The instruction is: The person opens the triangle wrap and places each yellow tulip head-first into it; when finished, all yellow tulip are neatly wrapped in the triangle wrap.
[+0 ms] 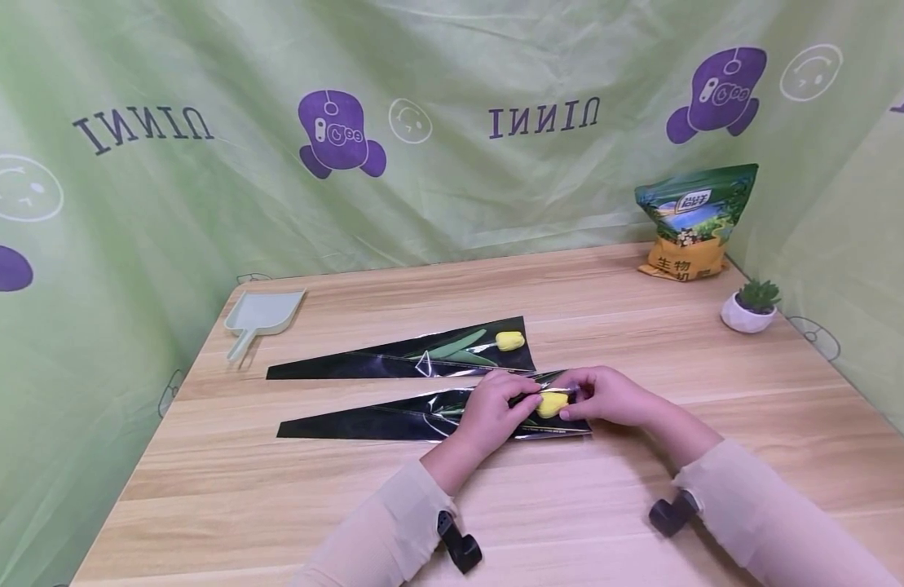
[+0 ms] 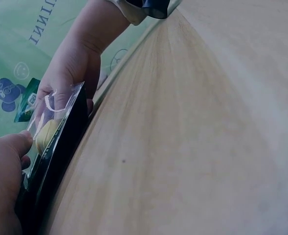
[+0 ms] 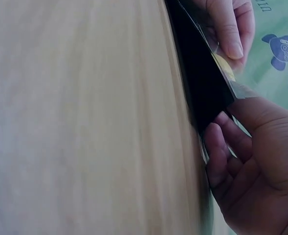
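Note:
A yellow tulip (image 1: pixel 552 404) lies in the near flower sleeve (image 1: pixel 356 424), which has a black back and a clear front. My left hand (image 1: pixel 491 410) pinches this sleeve beside the bloom, its thumb and fingertips close to the petals. At the sleeve's wide end, my right hand (image 1: pixel 606 397) grips the rim. In the right wrist view the right thumb (image 3: pixel 261 115) lies over the rim, with the curled fingers under the black back. Behind it, a second flower sleeve (image 1: pixel 349 364) lies flat with another yellow tulip (image 1: pixel 509 341) in it.
A pale green dustpan (image 1: pixel 264 312) lies at the far left of the wooden table (image 1: pixel 275 505). At the back right stand a green and orange bag (image 1: pixel 690 228) and a succulent in a white pot (image 1: pixel 747 314). A green printed curtain (image 1: pixel 452 196) surrounds the table.

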Available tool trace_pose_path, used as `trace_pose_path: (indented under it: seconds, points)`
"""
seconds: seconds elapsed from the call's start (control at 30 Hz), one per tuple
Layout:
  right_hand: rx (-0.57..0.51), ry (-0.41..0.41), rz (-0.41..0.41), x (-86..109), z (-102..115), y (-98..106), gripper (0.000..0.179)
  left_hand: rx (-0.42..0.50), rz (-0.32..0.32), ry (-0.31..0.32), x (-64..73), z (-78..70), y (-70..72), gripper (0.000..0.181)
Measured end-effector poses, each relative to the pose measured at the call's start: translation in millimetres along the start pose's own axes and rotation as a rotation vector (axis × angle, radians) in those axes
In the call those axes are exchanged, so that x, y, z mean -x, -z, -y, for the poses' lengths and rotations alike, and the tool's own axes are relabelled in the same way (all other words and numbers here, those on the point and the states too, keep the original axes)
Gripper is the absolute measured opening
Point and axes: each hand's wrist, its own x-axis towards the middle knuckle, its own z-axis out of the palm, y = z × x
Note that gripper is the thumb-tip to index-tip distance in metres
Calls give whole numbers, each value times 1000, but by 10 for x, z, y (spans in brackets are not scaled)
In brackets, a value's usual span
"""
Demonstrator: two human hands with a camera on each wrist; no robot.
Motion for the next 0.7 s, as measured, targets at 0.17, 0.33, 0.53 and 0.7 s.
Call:
trace_pose_path:
  seconds: [0.17,0.33,0.53,0.7]
  points:
    - [-38,-26,-14,58,9,89,42,0,4,2,-5,4,-8,19]
    - [-23,-63,-45,103,-40,203,45,-15,10,1,-15,17,-11,18]
    - [-1,-93,-108,129,-72,321,47,-34,30,-10,-23,21,-1,20]
    - [-6,-106,-155,118,-73,369,49,-64,47,-7,-25,11,-2,23]
